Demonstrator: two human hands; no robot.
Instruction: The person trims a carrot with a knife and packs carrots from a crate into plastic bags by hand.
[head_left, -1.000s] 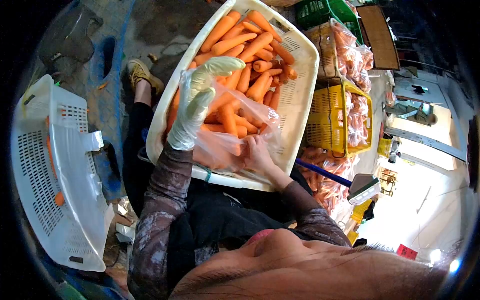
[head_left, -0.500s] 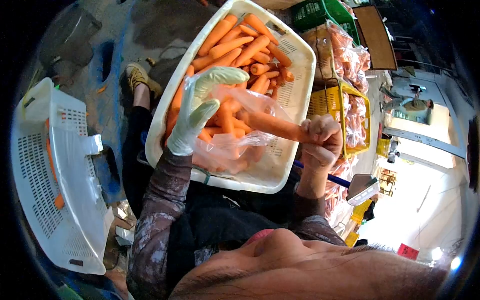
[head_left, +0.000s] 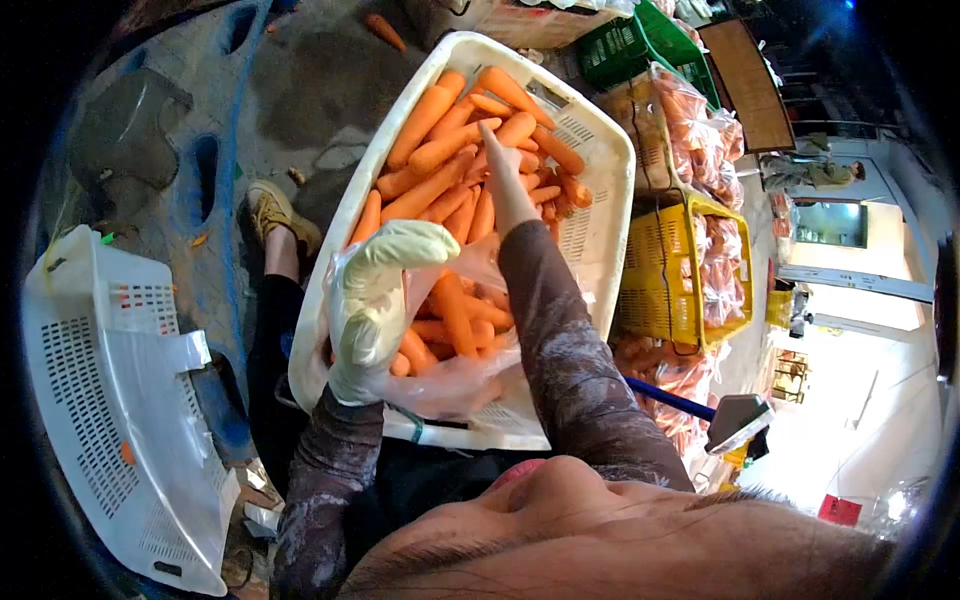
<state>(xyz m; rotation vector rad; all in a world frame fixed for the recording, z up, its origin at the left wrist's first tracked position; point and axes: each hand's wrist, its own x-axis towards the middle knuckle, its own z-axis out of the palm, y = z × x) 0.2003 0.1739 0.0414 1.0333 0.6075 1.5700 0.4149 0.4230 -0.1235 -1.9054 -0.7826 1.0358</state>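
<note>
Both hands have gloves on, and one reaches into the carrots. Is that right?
Not quite: in the head view, only the left hand wears a glove. The right hand, which reaches into the carrots, is bare.

A pale greenish glove [head_left: 362, 325] covers the left fingers [head_left: 415, 246]. The brown sleeves [head_left: 565, 345] show whitish patches. Trousers [head_left: 272, 350] are black, the shoe [head_left: 272, 212] yellowish-tan.

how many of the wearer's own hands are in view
2. The gloved left hand is at the clear bag; the right hand reaches among the carrots in the white tub. Part of the right one is hidden.
</note>
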